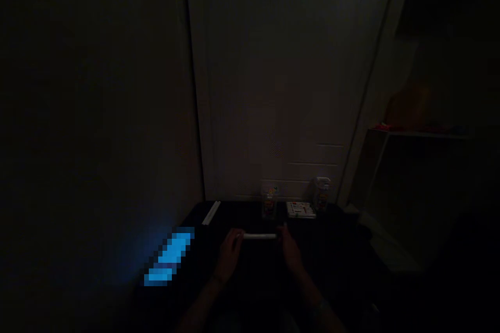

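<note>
Both hands hold a slim white marker (260, 236) level over the dark tabletop. My left hand (231, 251) has its fingers closed round the left end. At the right end, my right hand (288, 247) is closed too, with its fingertips partly lost in the dark. Two similar white sticks (211, 213) lie side by side at the table's back left. Behind my hands lies a flat pack of white markers (300, 209). The room is very dim, so fine details of the marker cannot be made out.
Two clear containers with coloured labels, one left (269, 204) and one right (322, 193), stand near the back edge. A glowing, blurred blue screen (170, 256) is at the left. Behind the dark table (258, 276) rises a pale panel (281, 88). A shelf (425, 132) stands at right.
</note>
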{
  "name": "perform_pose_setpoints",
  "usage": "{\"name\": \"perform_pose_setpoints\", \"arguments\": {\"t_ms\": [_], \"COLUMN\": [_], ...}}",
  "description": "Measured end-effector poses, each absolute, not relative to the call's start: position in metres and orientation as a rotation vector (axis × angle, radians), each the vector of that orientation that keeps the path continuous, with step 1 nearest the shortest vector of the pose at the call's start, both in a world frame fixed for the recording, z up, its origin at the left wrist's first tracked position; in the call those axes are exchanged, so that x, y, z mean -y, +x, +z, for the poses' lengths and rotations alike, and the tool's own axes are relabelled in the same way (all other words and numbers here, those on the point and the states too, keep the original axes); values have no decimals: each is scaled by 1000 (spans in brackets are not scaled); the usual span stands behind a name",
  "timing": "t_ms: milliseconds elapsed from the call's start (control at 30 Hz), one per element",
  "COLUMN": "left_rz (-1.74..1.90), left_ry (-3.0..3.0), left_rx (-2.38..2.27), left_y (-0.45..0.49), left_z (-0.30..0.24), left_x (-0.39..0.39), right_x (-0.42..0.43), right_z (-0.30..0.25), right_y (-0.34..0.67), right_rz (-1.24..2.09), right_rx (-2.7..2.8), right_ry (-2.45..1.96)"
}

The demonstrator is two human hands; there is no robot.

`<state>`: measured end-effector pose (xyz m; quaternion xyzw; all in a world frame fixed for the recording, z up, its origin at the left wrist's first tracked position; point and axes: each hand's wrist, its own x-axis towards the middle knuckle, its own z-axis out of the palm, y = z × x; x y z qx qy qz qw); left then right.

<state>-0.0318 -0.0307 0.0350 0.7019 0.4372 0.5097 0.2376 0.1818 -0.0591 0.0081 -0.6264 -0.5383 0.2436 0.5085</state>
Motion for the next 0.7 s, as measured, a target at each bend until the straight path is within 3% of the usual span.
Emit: {"name": "perform_pose_setpoints", "arguments": {"t_ms": [367, 700], "left_rz": [1271, 1301], "left_ry": [1414, 1714], "left_rx": [-1191, -1255], "left_y": [-26, -12], "left_z": [-5, -7], "left_x": [3, 14], "right_x": [61, 60], "right_z": [-6, -9], "right_y": [149, 155], "right_rz": [526, 365], "right_rx": [1234, 1174], "right_ry": [-1329, -1457]}}
